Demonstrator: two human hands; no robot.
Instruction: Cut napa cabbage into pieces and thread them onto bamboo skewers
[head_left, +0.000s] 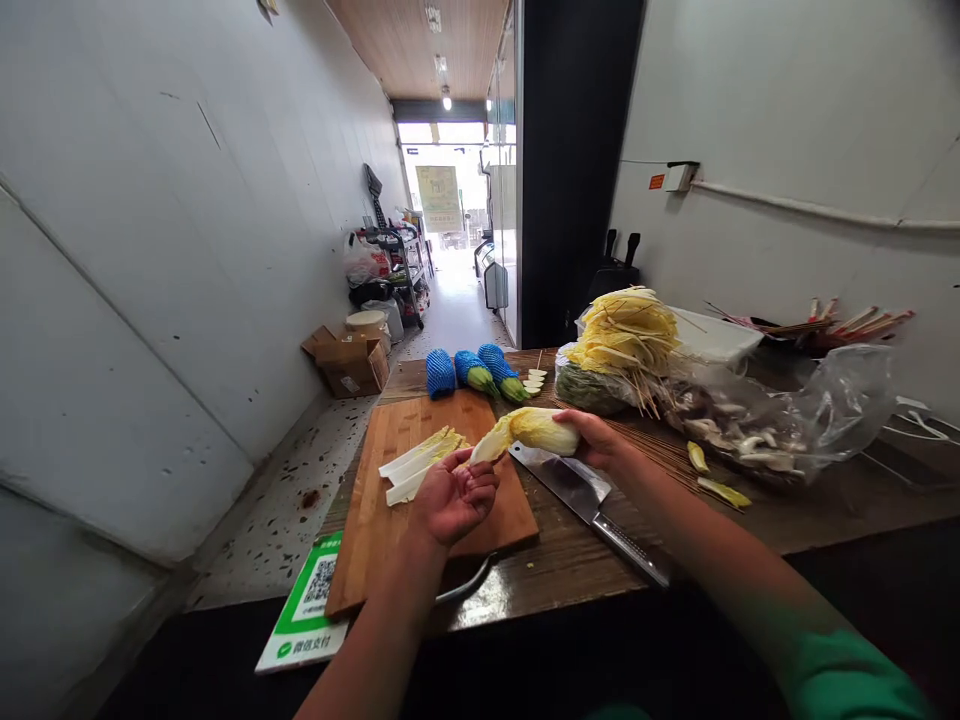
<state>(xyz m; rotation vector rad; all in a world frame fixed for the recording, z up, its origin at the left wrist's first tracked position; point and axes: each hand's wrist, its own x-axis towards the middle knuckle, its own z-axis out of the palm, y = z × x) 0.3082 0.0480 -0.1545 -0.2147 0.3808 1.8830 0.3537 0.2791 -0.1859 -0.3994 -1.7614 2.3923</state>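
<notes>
My right hand (589,440) is closed around the base of a napa cabbage heart (541,430), which lies sideways in the air near the cutting board's right edge. With closed fingers, my left hand (457,497) grips a cabbage leaf (491,441) that peels away at the heart's leafy end. Below and to the left, several loose cabbage leaves (420,465) lie on the wooden cutting board (375,540). A cleaver (574,490) rests on the table under my right hand, its metal handle pointing toward me.
Zucchini in blue foam nets (476,372) lie behind the board, beside a skewer of white slices (535,380). At right stand piled cabbage leaves (630,325), a bag of mushrooms (757,430) and bamboo skewers (660,450). A green QR-code sign (311,600) lies by the board's front left.
</notes>
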